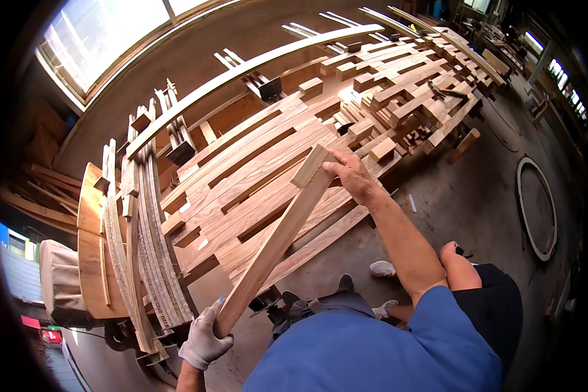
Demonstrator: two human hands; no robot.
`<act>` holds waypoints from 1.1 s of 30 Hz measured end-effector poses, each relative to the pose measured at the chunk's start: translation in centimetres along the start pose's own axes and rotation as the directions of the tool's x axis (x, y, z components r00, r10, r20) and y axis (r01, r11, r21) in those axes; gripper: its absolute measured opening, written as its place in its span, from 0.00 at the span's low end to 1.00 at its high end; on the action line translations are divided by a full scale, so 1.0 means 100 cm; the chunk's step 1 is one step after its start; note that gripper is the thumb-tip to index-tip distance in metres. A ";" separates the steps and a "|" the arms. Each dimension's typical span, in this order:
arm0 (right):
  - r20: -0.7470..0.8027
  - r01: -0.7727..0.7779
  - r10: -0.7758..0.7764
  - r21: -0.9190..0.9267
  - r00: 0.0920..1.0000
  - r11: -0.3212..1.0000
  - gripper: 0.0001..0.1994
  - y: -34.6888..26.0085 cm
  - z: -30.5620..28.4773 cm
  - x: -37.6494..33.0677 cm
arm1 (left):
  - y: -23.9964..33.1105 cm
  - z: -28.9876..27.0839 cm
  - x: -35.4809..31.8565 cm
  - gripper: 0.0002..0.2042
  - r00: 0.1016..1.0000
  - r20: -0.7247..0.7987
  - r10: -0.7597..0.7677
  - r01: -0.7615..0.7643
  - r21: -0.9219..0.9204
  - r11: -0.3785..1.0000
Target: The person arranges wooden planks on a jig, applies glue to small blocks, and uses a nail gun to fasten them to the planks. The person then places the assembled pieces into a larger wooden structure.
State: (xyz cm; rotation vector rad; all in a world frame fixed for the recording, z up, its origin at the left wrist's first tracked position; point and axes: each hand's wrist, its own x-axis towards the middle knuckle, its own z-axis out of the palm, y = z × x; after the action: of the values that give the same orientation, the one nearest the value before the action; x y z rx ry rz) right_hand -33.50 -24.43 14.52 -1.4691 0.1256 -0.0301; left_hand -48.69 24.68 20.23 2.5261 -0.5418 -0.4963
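Observation:
I hold a long pale wooden plank [277, 238] slanted over a big stack of planks [255, 170]. My left hand [206, 340], in a white work glove, grips the plank's near end at the bottom. My bare right hand [351, 173] grasps its far end, just above the stack. The plank runs diagonally from lower left to upper middle.
Curved wooden slats [147, 248] stand on edge to the left of the stack. More short boards and blocks [405, 91] are piled at the far end. A round hoop [536, 206] lies on the concrete floor at right. My shoes [382, 268] stand beside the stack's near edge.

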 end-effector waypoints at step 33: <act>-0.110 -0.011 0.061 0.407 0.992 0.914 0.30 0.016 0.006 0.012 | -0.009 0.005 0.007 0.49 0.990 -0.131 0.052 -0.018 0.250 0.968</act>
State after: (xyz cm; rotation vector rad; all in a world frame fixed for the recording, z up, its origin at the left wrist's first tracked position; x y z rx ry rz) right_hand -32.29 -23.79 12.90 -1.0473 0.2313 -0.1090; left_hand -48.03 24.90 19.13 2.7569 -0.6288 -0.2516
